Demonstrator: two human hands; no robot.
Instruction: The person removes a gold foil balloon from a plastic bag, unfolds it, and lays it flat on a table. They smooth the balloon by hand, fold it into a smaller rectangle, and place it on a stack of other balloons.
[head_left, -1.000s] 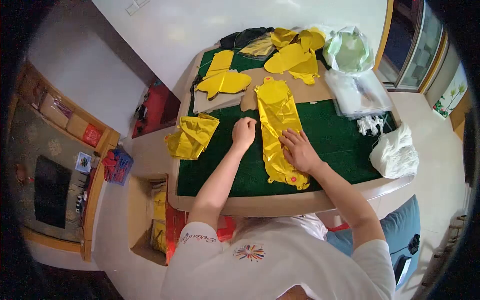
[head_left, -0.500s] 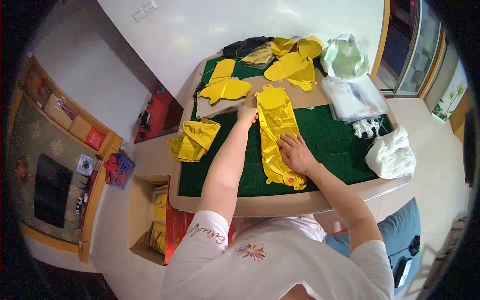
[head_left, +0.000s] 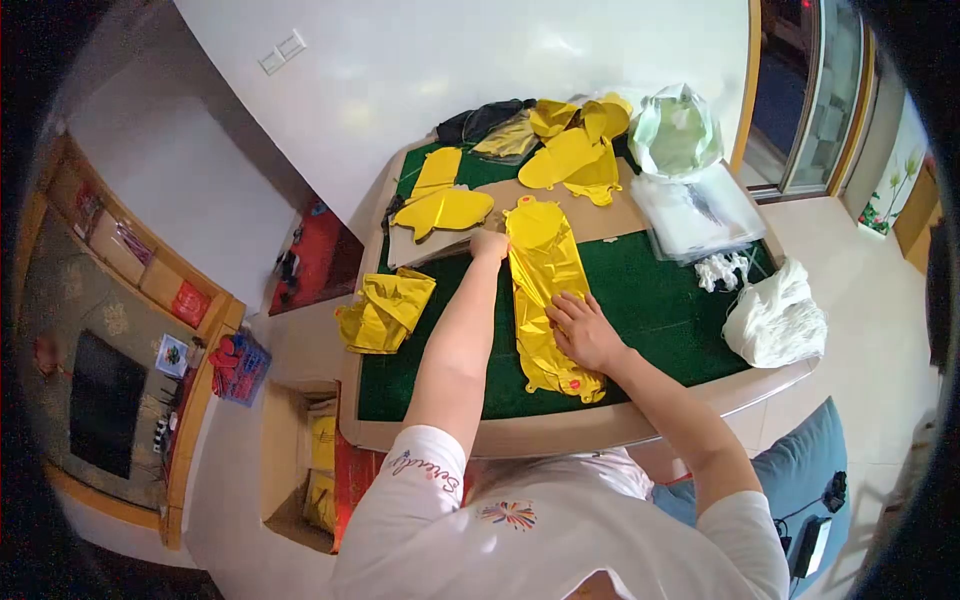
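A long, flat gold foil balloon (head_left: 545, 240) with small corner tabs and red marks at its ends lies lengthwise in front of me. My right hand (head_left: 585, 335) rests flat on its lower half, fingers stretched out. At the balloon's upper left edge, my left hand (head_left: 490, 246) is curled closed against the foil; its fingertips are mostly hidden. Just beyond that hand lies a flat, fish-like gold foil shape (head_left: 443, 212) on a pale sheet. A folded piece of gold foil (head_left: 385, 312) sits left of my left forearm.
More gold foil shapes (head_left: 565, 157) lie at the back of the green-topped table (head_left: 660, 330). To the right are clear plastic bags (head_left: 695, 212), an open plastic bag (head_left: 676, 135) and a bundle of white string (head_left: 775, 318). A cardboard box (head_left: 285, 460) with yellow packets stands on the floor at left.
The camera view has shifted slightly, so the table sits a little lower and further left. Both hands stay at about the same places on the balloon.
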